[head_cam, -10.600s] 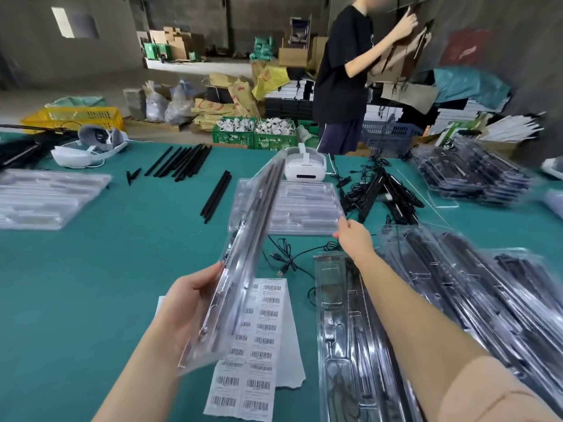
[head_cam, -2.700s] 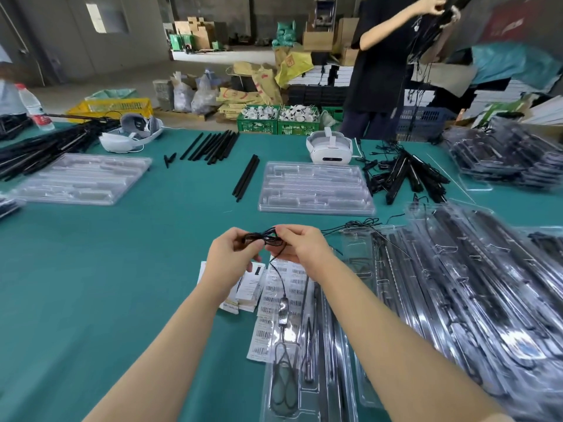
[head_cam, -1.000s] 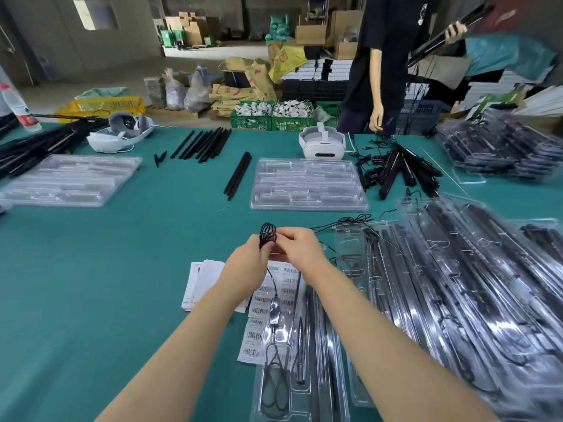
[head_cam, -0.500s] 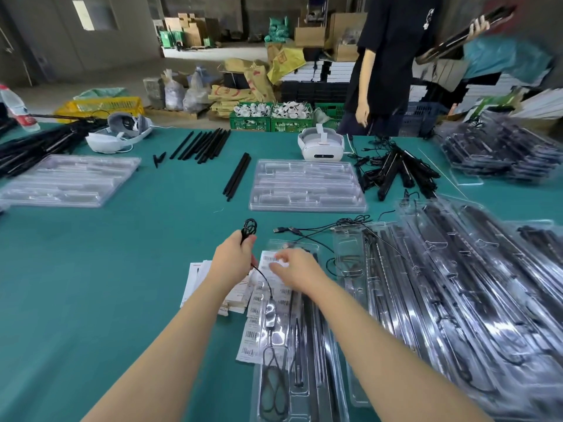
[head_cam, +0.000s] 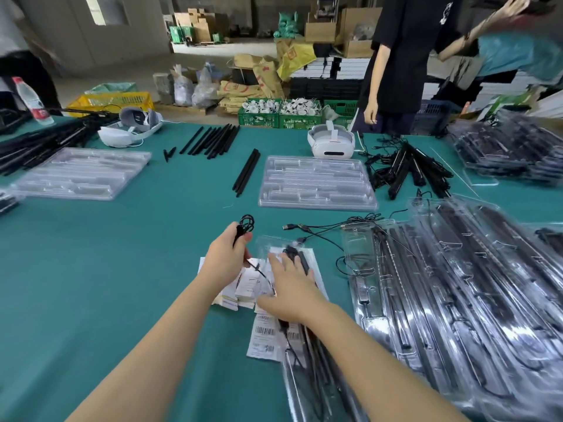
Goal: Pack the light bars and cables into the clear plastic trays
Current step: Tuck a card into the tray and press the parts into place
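Note:
My left hand (head_cam: 227, 260) grips a coiled black cable (head_cam: 245, 225), whose loops stick up above the thumb while a strand trails down toward the tray. My right hand (head_cam: 291, 286) lies flat with straight fingers on the clear plastic tray (head_cam: 304, 388) in front of me, pressing near its top end. That tray holds black light bars and a cable. Loose black cables (head_cam: 329, 228) lie just beyond it. An empty clear tray stack (head_cam: 316, 182) sits further back, with two black bars (head_cam: 247, 172) to its left.
Filled trays (head_cam: 457, 284) are piled on the right of the green table. Barcode label sheets (head_cam: 243, 287) lie under my hands. More bars (head_cam: 213, 140), another tray stack (head_cam: 82, 173), two white headsets (head_cam: 330, 141) and a bottle (head_cam: 30, 100) stand further off. A person (head_cam: 405, 56) stands behind.
My hands have moved apart: the left keeps the coiled cable and shifted left, while the right let go of it and dropped flat onto the tray's top end.

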{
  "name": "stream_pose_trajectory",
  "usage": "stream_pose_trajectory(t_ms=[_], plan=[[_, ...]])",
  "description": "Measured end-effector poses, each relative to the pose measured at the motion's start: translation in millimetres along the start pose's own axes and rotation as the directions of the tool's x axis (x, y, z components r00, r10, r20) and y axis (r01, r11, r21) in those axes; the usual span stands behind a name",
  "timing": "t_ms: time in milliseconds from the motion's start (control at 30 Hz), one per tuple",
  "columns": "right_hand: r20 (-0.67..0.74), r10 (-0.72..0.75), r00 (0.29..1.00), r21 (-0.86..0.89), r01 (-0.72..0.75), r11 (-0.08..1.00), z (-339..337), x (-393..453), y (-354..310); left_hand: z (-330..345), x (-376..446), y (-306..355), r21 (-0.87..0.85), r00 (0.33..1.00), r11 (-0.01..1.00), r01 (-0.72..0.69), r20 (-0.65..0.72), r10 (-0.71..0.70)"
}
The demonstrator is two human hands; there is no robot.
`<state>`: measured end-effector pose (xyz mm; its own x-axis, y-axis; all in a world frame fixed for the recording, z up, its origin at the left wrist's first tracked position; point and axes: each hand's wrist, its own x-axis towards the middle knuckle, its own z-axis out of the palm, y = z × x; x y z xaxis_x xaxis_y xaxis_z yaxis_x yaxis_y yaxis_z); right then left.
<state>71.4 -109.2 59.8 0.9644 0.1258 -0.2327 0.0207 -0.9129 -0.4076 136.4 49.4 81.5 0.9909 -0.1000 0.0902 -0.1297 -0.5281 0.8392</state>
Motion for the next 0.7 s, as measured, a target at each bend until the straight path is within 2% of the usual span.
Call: stream_pose_trajectory(t_ms=[67,133,233,333,400,467,567,600,700], plan=[[-0.022,-0.047,0.999,0.042,0.048,0.998,4,-4,-3,-7,-5,-3,0.146,0.995,0.984,-0.101,0.021,0.099],[-0.062,-0.082,0.995,0.075,0.087,0.993,13,-5,-5,-12,-12,-7,0.328,0.976,0.920,-0.215,0.089,0.197],[-0.110,-0.120,0.987,0.048,0.126,0.991,28,-4,-6,-13,-21,-15,0.480,0.958,0.833,-0.276,0.209,0.197],[-0.149,-0.116,0.982,0.007,0.119,0.993,36,-1,-7,-14,-26,-23,0.500,0.938,0.804,-0.321,0.283,0.199],[-0.149,-0.096,0.984,0.069,0.107,0.992,34,3,-7,-14,-29,-27,0.498,0.919,0.781,-0.378,0.305,0.251],[-0.142,-0.066,0.988,0.194,0.093,0.977,25,6,-10,-13,-32,-30,0.520,0.903,0.744,-0.420,0.319,0.288],[-0.200,0.061,0.978,0.508,0.051,0.860,4,7,-6,-13,-36,-31,0.592,0.873,0.643,-0.485,0.371,0.317],[-0.210,0.092,0.973,0.536,0.036,0.844,-2,8,-4,-14,-36,-31,0.603,0.857,0.609,-0.514,0.394,0.333],[-0.241,0.026,0.970,0.353,0.062,0.934,-13,11,1,-18,-36,-30,0.595,0.799,0.533,-0.601,0.461,0.386]])
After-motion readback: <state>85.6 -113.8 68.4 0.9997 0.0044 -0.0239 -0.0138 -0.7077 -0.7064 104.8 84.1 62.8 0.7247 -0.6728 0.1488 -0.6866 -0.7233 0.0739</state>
